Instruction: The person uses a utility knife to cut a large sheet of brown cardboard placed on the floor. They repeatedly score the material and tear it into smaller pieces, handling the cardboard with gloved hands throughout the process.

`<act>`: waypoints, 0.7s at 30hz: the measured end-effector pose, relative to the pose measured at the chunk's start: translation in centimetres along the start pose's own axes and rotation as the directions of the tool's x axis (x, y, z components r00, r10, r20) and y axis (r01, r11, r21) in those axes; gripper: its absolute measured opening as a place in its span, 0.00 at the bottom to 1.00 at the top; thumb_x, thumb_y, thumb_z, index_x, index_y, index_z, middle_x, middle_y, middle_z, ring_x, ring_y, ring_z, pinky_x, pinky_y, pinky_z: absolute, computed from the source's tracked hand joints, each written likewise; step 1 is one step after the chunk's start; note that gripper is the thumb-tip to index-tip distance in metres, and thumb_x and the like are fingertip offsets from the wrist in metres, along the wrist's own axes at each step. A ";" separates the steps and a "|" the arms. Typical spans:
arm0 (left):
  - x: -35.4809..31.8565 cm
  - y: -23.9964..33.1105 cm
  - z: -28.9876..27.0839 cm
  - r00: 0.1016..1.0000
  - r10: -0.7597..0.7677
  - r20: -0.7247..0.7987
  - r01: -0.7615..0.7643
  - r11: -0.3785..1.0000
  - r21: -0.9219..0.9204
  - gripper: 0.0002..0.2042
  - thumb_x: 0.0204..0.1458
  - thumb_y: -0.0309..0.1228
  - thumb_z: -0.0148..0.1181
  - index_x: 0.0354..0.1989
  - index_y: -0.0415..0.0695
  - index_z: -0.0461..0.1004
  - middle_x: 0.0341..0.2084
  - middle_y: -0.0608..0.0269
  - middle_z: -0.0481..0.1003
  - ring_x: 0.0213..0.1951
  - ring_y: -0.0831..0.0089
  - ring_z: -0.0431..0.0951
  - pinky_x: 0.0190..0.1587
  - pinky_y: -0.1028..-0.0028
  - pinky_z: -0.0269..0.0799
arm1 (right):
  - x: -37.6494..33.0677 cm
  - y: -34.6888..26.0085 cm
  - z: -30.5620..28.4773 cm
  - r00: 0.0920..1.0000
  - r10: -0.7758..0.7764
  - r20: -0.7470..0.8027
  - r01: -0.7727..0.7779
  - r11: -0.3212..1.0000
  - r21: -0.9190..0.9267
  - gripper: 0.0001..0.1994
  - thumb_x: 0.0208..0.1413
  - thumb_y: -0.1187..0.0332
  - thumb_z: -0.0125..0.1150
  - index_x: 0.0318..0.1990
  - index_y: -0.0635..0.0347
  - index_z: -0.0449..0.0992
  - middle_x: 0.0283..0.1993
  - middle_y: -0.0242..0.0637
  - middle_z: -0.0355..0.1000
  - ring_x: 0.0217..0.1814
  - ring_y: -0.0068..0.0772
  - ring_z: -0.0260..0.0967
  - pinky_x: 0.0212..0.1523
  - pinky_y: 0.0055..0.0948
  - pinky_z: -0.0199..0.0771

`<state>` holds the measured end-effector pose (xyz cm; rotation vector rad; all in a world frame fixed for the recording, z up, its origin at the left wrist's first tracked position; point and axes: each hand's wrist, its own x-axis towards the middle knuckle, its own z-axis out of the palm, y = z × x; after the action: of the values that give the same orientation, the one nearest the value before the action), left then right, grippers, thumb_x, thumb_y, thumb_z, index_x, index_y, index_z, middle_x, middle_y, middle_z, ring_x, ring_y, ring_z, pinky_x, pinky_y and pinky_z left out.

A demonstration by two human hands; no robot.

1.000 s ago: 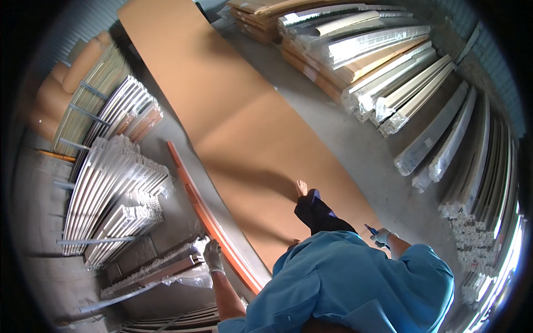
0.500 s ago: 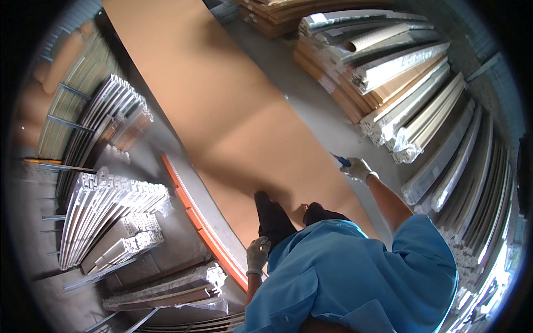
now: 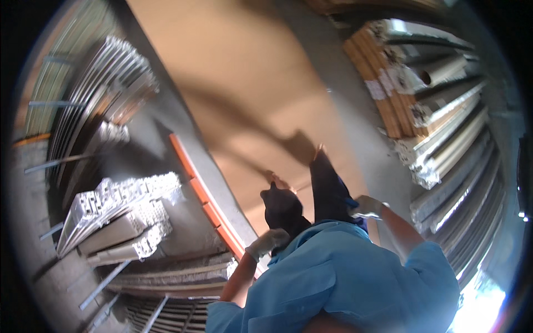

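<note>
A long brown cardboard sheet [image 3: 250, 66] lies on the floor, and I am standing on it. In my gloved right hand [image 3: 367, 207], close to my right thigh, is a blue utility knife [image 3: 351, 203]; only a bit of its blue handle shows, and its blade cannot be made out. My gloved left hand [image 3: 268, 243] is at my left thigh. Its fingers look loosely extended, somewhat blurred, with nothing visible in them.
An orange beam [image 3: 200, 194] runs along the sheet's left side. Racks with wrapped metal profiles [image 3: 127, 194] stand to the left. On the right are stacked flat cardboard [image 3: 377, 83], a cardboard tube [image 3: 444, 73] and more wrapped long profiles [image 3: 455, 194].
My right hand has drawn in from beyond the sheet's right edge to my thigh with the knife. My legs have shifted in a step, and the view has moved along the sheet.
</note>
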<state>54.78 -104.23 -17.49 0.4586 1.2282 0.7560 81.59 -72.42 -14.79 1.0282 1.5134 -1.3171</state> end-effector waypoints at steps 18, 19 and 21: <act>14.4 -10.8 -16.9 0.599 -0.539 -0.592 0.343 0.841 -0.418 0.15 0.52 0.41 0.65 0.41 0.45 0.78 0.33 0.60 0.80 0.32 0.75 0.78 0.34 0.73 0.73 | 12.5 -4.6 -27.7 0.954 0.298 0.005 -0.257 0.811 0.526 0.15 0.56 0.58 0.63 0.43 0.59 0.74 0.34 0.39 0.76 0.22 0.21 0.68 0.22 0.22 0.68; 16.1 -12.1 -19.6 0.582 -0.540 -0.608 0.216 0.823 -0.525 0.15 0.52 0.42 0.64 0.42 0.45 0.78 0.31 0.59 0.80 0.30 0.73 0.78 0.34 0.71 0.73 | 14.7 -5.4 -29.2 0.943 0.329 -0.057 -0.264 0.840 0.473 0.15 0.56 0.57 0.63 0.42 0.58 0.73 0.33 0.39 0.76 0.20 0.21 0.67 0.20 0.21 0.68; 19.5 -14.6 -25.5 0.470 -0.478 -0.742 0.293 0.878 -0.379 0.15 0.51 0.41 0.64 0.43 0.45 0.77 0.33 0.54 0.80 0.31 0.67 0.79 0.35 0.68 0.73 | 19.7 -7.0 -30.9 0.901 0.362 -0.237 -0.258 0.889 0.378 0.17 0.57 0.54 0.61 0.45 0.55 0.69 0.29 0.38 0.73 0.16 0.22 0.65 0.17 0.22 0.65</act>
<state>37.17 -101.97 -47.97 -0.4431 2.0269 0.6877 66.52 -41.55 -29.31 1.6891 1.2805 -1.2484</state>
